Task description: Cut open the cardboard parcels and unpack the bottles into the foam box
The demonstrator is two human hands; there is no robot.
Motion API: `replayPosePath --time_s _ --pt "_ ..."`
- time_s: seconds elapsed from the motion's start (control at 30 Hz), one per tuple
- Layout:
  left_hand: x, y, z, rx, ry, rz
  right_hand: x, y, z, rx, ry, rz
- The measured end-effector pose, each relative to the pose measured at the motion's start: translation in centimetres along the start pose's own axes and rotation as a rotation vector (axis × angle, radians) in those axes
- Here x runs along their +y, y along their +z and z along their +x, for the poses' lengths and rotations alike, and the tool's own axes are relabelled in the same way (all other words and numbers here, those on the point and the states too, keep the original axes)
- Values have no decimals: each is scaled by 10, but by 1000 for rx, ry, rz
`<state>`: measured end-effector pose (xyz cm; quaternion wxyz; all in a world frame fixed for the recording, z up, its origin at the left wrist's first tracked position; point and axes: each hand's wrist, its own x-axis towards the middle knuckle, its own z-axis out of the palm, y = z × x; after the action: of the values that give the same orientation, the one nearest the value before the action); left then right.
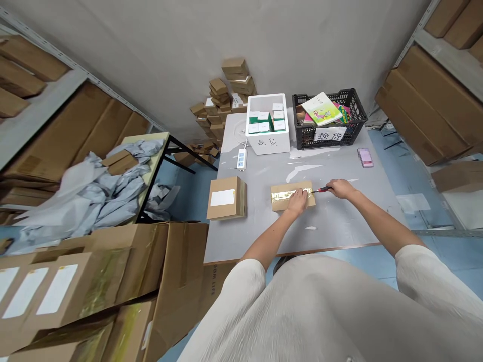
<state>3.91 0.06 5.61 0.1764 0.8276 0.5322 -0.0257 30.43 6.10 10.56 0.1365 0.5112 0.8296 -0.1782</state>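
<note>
Pale shirt (313, 306) nearest, left grip (298, 200) touches taped box (281, 197), openness unclear, right grip (340, 188) clasps red tool (323, 189).

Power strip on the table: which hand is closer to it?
Left. The left hand, on the taped box, is right of the power strip; the right hand, holding a red tool, is farther right.

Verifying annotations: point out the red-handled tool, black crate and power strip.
Red-handled tool (323, 189): head view, handle.
Black crate (304, 137): head view, front wall.
Power strip (242, 160): head view, top face.
</note>
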Motion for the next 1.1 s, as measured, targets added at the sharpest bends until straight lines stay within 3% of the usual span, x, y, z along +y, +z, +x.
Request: replayPosePath --time_s 0.27,0.6,0.73,0.9,1.0,1.1 --pt "-13 2 -12 -11 32 5 5 21 10 -22 -53 207" --pt "-19 1 -12 -16 31 -37 9 36 1 -300 36 705" --pt "-17 2 -15 -9 35 -27 9 33 0 -285 26 680" --pt "-15 -1 -19 -12 37 -27 -5 15 26 -188 -63 387" --pt "-16 -3 -19 -22 30 -20 -7 7 35 -230 -51 325" --pt "-18 -2 -20 -29 30 -21 -1 5 30 -336 -7 430"
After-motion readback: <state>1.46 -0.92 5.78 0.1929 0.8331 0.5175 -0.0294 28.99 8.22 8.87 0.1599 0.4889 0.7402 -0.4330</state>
